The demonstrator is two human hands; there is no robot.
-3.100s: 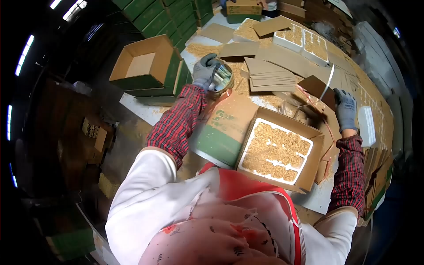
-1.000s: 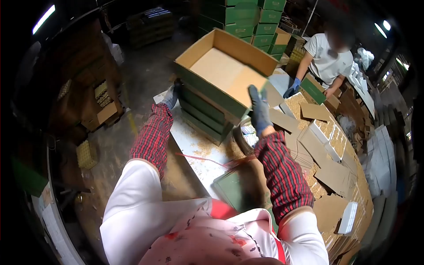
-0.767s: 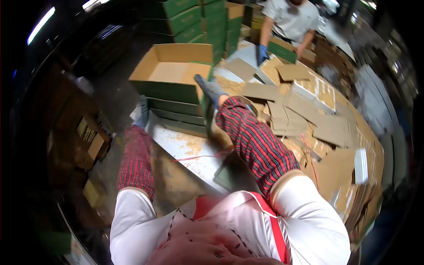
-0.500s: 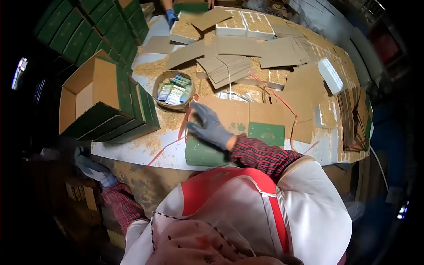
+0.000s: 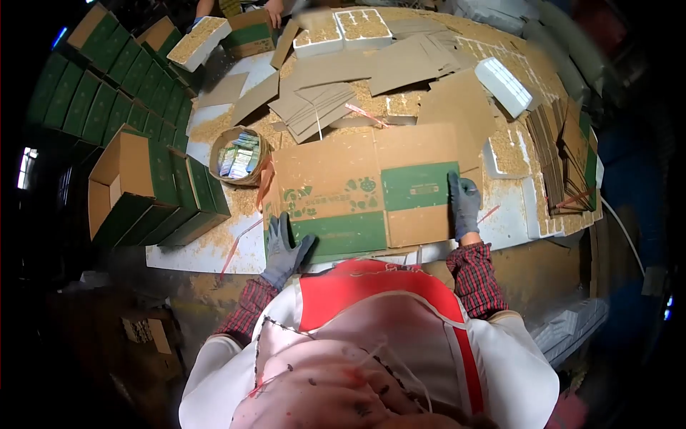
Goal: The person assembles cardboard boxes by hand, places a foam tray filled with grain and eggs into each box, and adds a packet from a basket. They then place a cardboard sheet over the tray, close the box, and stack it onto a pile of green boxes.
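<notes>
A flat, unfolded cardboard carton (image 5: 361, 189), brown with green panels and green print, lies on the table right in front of me. My left hand (image 5: 284, 250), in a grey glove, grips its near-left corner. My right hand (image 5: 464, 204), gloved too, holds its right edge. Both sleeves are red plaid.
A round basket of small packets (image 5: 238, 155) sits left of the carton. Open green boxes (image 5: 146, 189) are stacked at the table's left end. Loose cardboard sheets (image 5: 325, 100), white trays of sawdust-like fill (image 5: 361, 25) and flat cartons on edge (image 5: 568, 154) cover the far and right sides. Another person's hand (image 5: 274, 11) shows at the top.
I have turned back from the open green box on the left stack. Both hands now hold a flat carton spread before me; half a second ago only my right hand touched it.
</notes>
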